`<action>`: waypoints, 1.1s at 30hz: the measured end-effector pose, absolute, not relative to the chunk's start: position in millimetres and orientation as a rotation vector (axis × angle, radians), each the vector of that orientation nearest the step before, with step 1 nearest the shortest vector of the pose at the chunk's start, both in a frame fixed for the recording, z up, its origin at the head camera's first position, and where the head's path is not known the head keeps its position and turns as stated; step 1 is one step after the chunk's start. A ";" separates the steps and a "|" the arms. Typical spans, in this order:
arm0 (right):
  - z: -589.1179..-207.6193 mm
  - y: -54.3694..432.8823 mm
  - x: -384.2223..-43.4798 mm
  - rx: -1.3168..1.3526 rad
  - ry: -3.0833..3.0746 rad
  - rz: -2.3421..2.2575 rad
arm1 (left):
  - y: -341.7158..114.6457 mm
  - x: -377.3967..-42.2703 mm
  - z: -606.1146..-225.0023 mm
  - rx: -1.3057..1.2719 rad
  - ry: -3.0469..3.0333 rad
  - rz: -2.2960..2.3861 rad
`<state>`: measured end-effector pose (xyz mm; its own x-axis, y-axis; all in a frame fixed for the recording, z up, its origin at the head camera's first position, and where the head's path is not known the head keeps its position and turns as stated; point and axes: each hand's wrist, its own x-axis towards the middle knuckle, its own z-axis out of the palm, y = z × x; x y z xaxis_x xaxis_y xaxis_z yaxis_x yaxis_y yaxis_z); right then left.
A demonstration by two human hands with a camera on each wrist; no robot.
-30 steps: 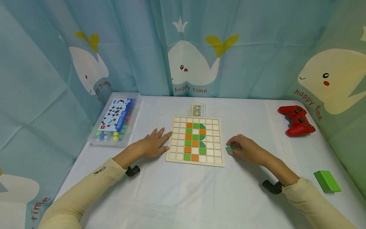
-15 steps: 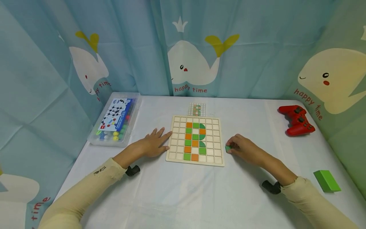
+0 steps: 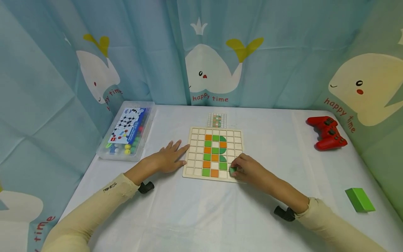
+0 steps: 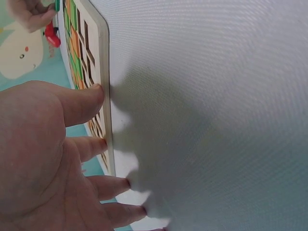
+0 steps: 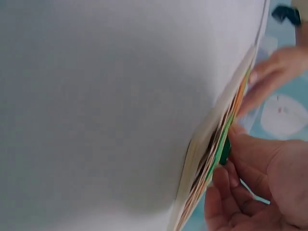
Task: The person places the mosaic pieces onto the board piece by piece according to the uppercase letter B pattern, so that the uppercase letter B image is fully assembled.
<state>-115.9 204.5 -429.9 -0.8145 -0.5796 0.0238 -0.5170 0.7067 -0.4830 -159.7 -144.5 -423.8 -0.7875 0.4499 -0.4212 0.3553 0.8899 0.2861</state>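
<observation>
A wooden grid board [image 3: 193, 171] lies mid-table, with orange, light green and dark green tiles set in its middle columns. At its left edge rests my left hand [image 3: 171, 158], fingers spread; the left wrist view has the thumb and index fingertip of that hand [image 4: 53, 149] against the board's rim. My right hand [image 3: 250, 170] is over the board's lower right part and pinches a dark green tile [image 3: 232, 170] between thumb and fingers. In the right wrist view the green tile [image 5: 225, 151] is partly hidden by the fingers.
Behind the board lies a small pattern card [image 3: 217, 120] with a similar coloured design. A clear plastic box [image 3: 146, 140] of coloured pieces stands at the left. On the right are a red game controller [image 3: 327, 133] and a green block [image 3: 360, 199]. Whale-print curtains [image 3: 283, 70] enclose the table.
My right hand has moved left with the dark green tile, from the table beside the board to over its lower right part. The left hand has stayed put.
</observation>
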 end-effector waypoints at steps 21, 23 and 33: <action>-432.6 175.8 -104.6 -0.913 2.784 -0.732 | -144.5 -161.0 -426.6 0.595 2.558 0.282; -432.0 176.7 -105.0 -0.923 2.774 -0.749 | -144.3 -160.8 -427.1 0.593 2.558 0.285; -434.2 181.2 -108.4 -1.095 2.768 -0.723 | -142.8 -159.9 -423.9 0.591 2.562 0.257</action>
<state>-108.4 181.2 -434.2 -0.7419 -0.6633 0.0980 -0.6264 0.6337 -0.4539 -159.9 -142.8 -423.9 -0.7837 0.4541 -0.4238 0.3609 0.8882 0.2843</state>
